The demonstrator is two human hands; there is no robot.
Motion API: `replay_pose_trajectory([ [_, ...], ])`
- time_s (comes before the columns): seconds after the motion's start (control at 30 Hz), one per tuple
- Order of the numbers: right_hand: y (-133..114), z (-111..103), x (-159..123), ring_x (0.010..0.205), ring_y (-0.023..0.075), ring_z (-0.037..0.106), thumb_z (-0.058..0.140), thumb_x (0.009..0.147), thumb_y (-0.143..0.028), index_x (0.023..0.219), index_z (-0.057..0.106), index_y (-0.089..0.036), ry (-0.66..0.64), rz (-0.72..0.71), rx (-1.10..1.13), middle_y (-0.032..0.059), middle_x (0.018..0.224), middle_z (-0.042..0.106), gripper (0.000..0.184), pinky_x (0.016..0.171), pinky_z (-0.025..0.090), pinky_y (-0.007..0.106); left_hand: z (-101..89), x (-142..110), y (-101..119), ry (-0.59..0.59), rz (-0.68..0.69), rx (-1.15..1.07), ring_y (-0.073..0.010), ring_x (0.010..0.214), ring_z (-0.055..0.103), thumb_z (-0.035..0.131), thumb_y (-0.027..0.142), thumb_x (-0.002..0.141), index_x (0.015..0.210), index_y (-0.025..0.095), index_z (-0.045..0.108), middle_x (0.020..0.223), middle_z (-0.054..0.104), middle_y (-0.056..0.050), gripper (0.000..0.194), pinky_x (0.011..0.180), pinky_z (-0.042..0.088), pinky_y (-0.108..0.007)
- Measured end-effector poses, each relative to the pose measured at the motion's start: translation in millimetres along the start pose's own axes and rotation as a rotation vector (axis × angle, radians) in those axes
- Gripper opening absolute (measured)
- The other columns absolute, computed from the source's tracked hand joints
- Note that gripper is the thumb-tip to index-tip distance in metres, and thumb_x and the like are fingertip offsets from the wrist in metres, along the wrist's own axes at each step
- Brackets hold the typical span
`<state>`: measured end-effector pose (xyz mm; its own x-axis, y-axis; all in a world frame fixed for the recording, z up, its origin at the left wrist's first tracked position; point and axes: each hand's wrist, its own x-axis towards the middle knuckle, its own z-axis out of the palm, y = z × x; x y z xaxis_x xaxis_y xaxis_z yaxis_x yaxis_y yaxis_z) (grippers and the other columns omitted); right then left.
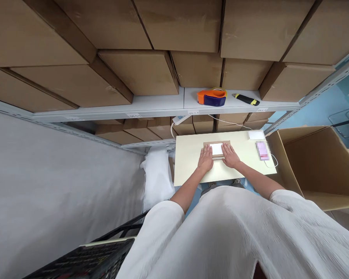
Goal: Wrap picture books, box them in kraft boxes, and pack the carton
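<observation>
A small brown cardboard box (218, 157) lies on the pale yellow table (189, 155) in front of me. On its top is a white label (216, 149). My left hand (205, 158) rests flat on the label's left side, fingers stretched forward, with a ring on one finger. Flat on the right side lies my right hand (229, 155), its fingers also extended. Both hands press against the box's upper face, and neither grips anything. Parts of the box and label are hidden under the fingers.
An orange and purple tape dispenser (211, 97) and a black and yellow utility knife (246, 99) lie on the shelf. At the table's right are a white block (256, 134) and a blurred phone (262, 150) with a cable. A large open carton (317, 162) stands to the right.
</observation>
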<state>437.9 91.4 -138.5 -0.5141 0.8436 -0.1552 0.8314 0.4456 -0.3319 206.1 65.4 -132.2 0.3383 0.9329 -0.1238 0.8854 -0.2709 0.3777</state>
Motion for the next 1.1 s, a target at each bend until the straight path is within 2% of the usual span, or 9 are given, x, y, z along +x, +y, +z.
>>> replay_pose_trajectory([
  [0.2,2,8,3,0.177,0.0432,0.007,0.062,0.091,-0.035,0.182,-0.006,-0.004,0.029,0.076,0.032,0.0253,0.189,0.009,0.117,0.142,0.007,0.067,7.3,5,-3,0.008,-0.013,-0.075,-0.0391,0.178,0.004,0.061,0.019,0.088,0.182,0.007,-0.006,0.189,0.013,-0.026,0.116,0.143,0.010,-0.066],
  [0.3,8,9,4,0.175,0.0473,0.010,0.063,0.094,-0.037,0.182,-0.008,-0.010,0.059,0.220,0.070,0.0274,0.189,0.008,0.117,0.138,0.012,0.073,9.1,12,-3,0.029,-0.102,-0.133,-0.0439,0.177,0.001,0.068,0.024,0.087,0.182,0.006,-0.001,0.189,0.007,-0.029,0.118,0.142,0.012,-0.067],
  [0.37,14,6,3,0.173,0.0503,0.019,0.065,0.094,-0.036,0.183,-0.005,-0.013,0.045,0.302,0.117,0.0288,0.189,0.007,0.116,0.134,0.022,0.074,8.0,17,-6,0.029,-0.193,-0.178,-0.0487,0.176,0.001,0.076,0.028,0.084,0.182,0.009,0.007,0.189,0.001,-0.029,0.121,0.141,0.015,-0.068],
  [0.47,22,-5,2,0.164,0.0516,0.036,0.068,0.091,-0.030,0.184,-0.002,-0.017,-0.016,0.313,0.210,0.0293,0.189,0.000,0.117,0.127,0.038,0.068,2.9,23,-11,-0.013,-0.277,-0.275,-0.0543,0.173,0.018,0.087,0.032,0.079,0.182,0.018,0.015,0.190,-0.006,-0.026,0.127,0.134,0.035,-0.066],
  [0.53,23,-13,1,0.160,0.0500,0.041,0.070,0.088,-0.026,0.185,-0.003,-0.022,-0.044,0.274,0.261,0.0261,0.190,-0.002,0.121,0.124,0.042,0.065,-2.6,25,-15,-0.044,-0.282,-0.313,-0.0554,0.166,0.035,0.092,0.036,0.078,0.181,0.025,0.018,0.191,-0.008,-0.023,0.128,0.125,0.048,-0.063],
  [0.63,23,-21,-3,0.159,0.0489,0.040,0.073,0.087,-0.025,0.185,-0.005,-0.030,-0.044,0.238,0.296,0.0202,0.191,-0.004,0.126,0.122,0.042,0.065,-13.3,24,-17,-0.051,-0.236,-0.277,-0.0548,0.156,0.048,0.097,0.042,0.076,0.178,0.029,0.026,0.191,-0.002,-0.021,0.125,0.120,0.052,-0.062],
  [0.73,26,-28,-11,0.161,0.0501,0.036,0.081,0.085,-0.031,0.185,-0.004,-0.035,-0.043,0.225,0.308,0.0174,0.191,-0.004,0.131,0.121,0.043,0.065,-26.7,22,-15,-0.049,-0.139,-0.224,-0.0517,0.151,0.054,0.099,0.037,0.071,0.175,0.028,0.034,0.187,0.019,-0.022,0.122,0.120,0.050,-0.058],
  [0.9,48,-46,-34,0.162,0.0483,0.036,0.093,0.079,-0.040,0.185,0.003,-0.035,0.016,0.198,0.336,0.0198,0.187,0.009,0.139,0.125,0.043,0.061,-50.1,29,7,-0.049,-0.031,-0.171,-0.0471,0.132,0.066,0.098,0.025,0.068,0.172,0.026,0.040,0.174,0.039,-0.022,0.119,0.111,0.054,-0.053],
  [1.1,93,-78,-89,0.148,0.0441,0.055,0.101,0.068,-0.050,0.183,0.014,-0.031,0.098,0.238,0.347,0.0202,0.173,0.029,0.146,0.117,0.054,0.054,-61.7,63,71,-0.055,0.172,-0.075,-0.0447,0.131,0.065,0.095,0.025,0.071,0.172,0.027,0.040,0.175,0.039,-0.020,0.116,0.114,0.051,-0.050],
])
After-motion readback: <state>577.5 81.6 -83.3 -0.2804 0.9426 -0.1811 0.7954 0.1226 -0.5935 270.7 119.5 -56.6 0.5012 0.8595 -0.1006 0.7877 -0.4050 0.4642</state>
